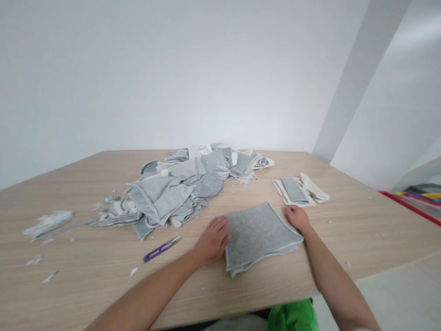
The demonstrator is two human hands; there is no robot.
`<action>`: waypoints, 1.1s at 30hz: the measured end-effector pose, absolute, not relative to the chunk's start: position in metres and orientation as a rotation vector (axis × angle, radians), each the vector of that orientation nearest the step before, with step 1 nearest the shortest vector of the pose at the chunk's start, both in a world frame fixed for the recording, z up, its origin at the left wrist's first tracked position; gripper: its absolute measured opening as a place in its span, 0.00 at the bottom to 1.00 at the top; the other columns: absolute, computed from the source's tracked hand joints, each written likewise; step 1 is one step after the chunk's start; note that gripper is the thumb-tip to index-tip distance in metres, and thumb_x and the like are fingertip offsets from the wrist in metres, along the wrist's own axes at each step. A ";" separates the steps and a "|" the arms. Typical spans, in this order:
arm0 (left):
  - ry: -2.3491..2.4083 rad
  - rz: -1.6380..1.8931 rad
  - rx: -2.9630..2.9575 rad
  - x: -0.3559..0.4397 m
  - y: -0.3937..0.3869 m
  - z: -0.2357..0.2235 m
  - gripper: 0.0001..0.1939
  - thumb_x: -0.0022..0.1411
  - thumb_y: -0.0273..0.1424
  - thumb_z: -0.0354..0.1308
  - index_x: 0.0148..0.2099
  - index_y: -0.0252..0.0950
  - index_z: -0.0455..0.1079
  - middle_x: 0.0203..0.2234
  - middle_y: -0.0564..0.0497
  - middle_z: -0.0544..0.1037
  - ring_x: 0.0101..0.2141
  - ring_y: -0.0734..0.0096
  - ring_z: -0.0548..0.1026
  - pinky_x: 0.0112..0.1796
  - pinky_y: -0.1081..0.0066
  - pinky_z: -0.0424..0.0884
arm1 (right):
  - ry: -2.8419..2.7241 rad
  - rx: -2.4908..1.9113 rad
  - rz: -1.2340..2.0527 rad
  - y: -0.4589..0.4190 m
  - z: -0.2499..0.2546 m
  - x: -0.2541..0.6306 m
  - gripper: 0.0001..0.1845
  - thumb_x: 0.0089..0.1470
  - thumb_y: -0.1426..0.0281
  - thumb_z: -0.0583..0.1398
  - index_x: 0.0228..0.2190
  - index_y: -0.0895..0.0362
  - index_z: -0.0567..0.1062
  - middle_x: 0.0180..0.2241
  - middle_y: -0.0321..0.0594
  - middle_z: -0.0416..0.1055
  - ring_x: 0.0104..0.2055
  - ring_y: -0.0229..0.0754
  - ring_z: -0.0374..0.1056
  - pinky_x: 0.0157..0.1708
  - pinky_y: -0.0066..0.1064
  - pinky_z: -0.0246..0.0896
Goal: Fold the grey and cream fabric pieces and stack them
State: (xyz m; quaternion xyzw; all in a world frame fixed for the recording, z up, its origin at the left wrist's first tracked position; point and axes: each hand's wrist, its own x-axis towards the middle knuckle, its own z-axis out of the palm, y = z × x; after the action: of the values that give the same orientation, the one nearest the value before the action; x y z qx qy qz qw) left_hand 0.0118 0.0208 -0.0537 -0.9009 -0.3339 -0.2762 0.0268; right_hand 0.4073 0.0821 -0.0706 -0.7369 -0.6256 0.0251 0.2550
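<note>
A grey square cloth (262,234) with pale stitched edges lies flat near the table's front, with another layer showing under its lower edge. On its left edge rests my left hand (212,239), fingers stretched out and palm down. My right hand (298,217) is closed, its fingers curled at the cloth's right edge; whether anything is inside them is hidden. Left of my left hand lies a pair of purple thread snips (161,249). Just beyond my right hand is a folded grey cloth (295,190) on cream cloths (314,187).
A large heap of grey and cream cloths (179,184) covers the table's back middle. Striped fabric (119,212) and white scraps (50,224) lie to the left. The wooden table (354,220) meets a white wall (206,73). Green fabric (292,317) shows below the front edge.
</note>
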 end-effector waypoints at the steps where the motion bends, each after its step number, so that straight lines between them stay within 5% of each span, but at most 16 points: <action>1: -1.045 -0.870 -2.757 0.012 0.021 -0.054 0.16 0.63 0.28 0.46 0.53 0.37 0.64 0.56 0.42 0.64 0.60 0.57 0.56 0.58 0.49 0.54 | -1.699 -1.995 0.064 0.082 -0.070 0.407 0.19 0.56 0.63 0.50 0.27 0.58 0.77 0.28 0.43 0.75 0.34 0.41 0.68 0.32 0.26 0.53; 7: -1.168 -0.967 -2.618 0.009 0.027 -0.057 0.16 0.61 0.28 0.49 0.51 0.36 0.65 0.58 0.40 0.60 0.60 0.55 0.55 0.56 0.50 0.58 | -1.710 -1.912 -0.005 0.078 -0.065 0.402 0.18 0.57 0.64 0.50 0.33 0.60 0.76 0.35 0.46 0.74 0.39 0.42 0.67 0.40 0.28 0.55; 14: -1.331 -0.908 -2.584 0.004 0.037 -0.057 0.16 0.60 0.29 0.51 0.51 0.36 0.65 0.53 0.42 0.66 0.55 0.58 0.63 0.54 0.55 0.61 | -2.053 -1.588 -0.066 0.069 -0.052 0.371 0.17 0.57 0.63 0.52 0.40 0.59 0.74 0.42 0.47 0.72 0.47 0.45 0.64 0.50 0.33 0.53; 27: -1.717 -0.748 -2.476 0.007 0.044 -0.063 0.31 0.61 0.47 0.48 0.60 0.32 0.52 0.55 0.37 0.64 0.54 0.54 0.64 0.51 0.57 0.60 | -2.392 -1.601 0.037 0.047 -0.035 0.333 0.22 0.58 0.56 0.51 0.42 0.59 0.73 0.43 0.49 0.72 0.48 0.46 0.65 0.49 0.33 0.52; 33: -1.856 -0.671 -2.443 0.009 0.049 -0.060 0.33 0.60 0.47 0.49 0.60 0.31 0.51 0.49 0.37 0.69 0.49 0.56 0.68 0.48 0.61 0.61 | -2.396 -1.735 -0.063 0.041 -0.033 0.330 0.21 0.60 0.57 0.47 0.41 0.57 0.72 0.44 0.48 0.71 0.49 0.47 0.64 0.56 0.41 0.40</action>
State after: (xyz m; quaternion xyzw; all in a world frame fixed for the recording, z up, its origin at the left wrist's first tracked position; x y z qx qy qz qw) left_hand 0.0091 0.0493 -0.0602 -0.7779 -0.5910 -0.2136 0.0006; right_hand 0.3299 0.0413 -0.0325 -0.5840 -0.8063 -0.0212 0.0911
